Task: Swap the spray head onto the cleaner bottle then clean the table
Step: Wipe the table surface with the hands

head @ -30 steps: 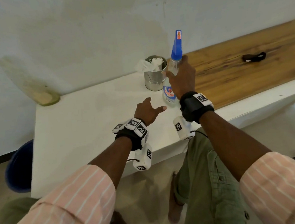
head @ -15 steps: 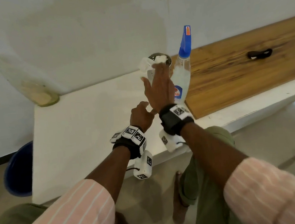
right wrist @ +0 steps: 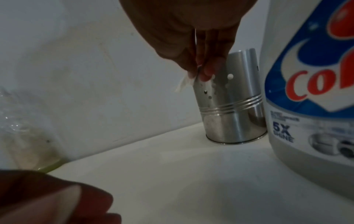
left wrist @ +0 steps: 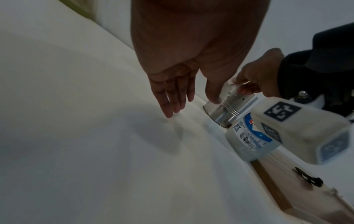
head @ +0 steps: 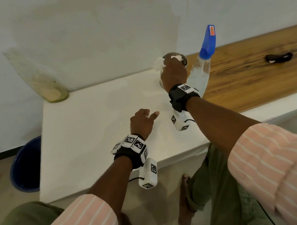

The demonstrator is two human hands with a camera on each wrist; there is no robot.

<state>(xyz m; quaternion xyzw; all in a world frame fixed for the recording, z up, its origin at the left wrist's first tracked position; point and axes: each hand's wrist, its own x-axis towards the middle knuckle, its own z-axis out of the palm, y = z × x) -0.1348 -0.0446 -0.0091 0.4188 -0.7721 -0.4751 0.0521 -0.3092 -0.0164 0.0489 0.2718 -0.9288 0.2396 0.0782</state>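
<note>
Right hand point(head: 174, 72) pinches white tissue point(right wrist: 184, 84); blue-headed cleaner bottle point(head: 201, 75) stands upright.

The cleaner bottle point(head: 199, 73) is clear with a blue spray head point(head: 208, 41) bearing a small red-orange sticker, and its label point(right wrist: 314, 78) is blue and white with red lettering. The table point(head: 91, 128) is white, the board point(head: 252, 74) beside it brown wood grain, the perforated cup point(right wrist: 229, 109) silver with white tissue point(head: 158, 64). The sleeves point(head: 274, 164) are pink with white stripes, the bucket point(head: 26, 168) dark blue.
</note>
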